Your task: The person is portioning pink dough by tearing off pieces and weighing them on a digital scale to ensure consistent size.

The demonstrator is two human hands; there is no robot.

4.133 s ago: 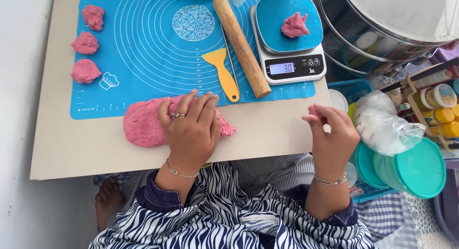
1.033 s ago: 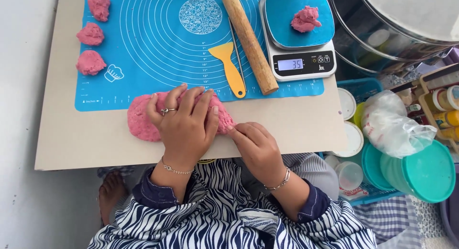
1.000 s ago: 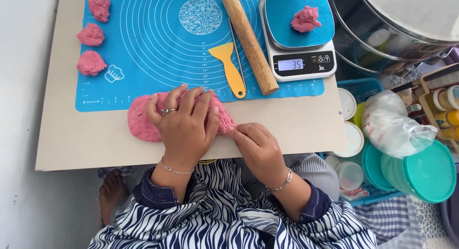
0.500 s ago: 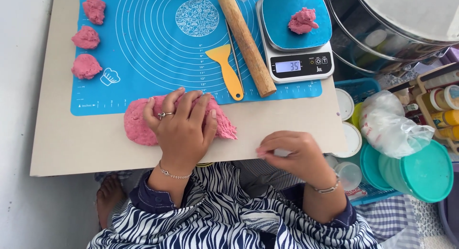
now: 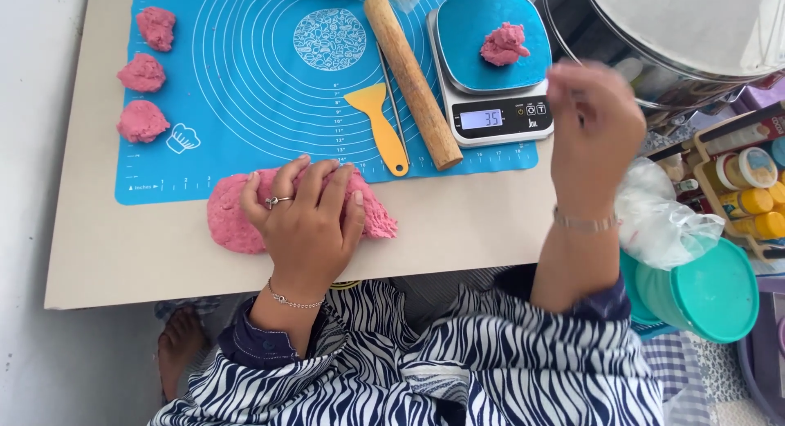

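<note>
While the left hand (image 5: 307,217) lay spread flat on the big pink dough mass (image 5: 237,217) at the table's (image 5: 123,246) lower left, the right hand (image 5: 595,127), blurred, its grip unclear, hovered beside the scale (image 5: 495,66); any added pinch looked best dropped gently mid-platter.
</note>
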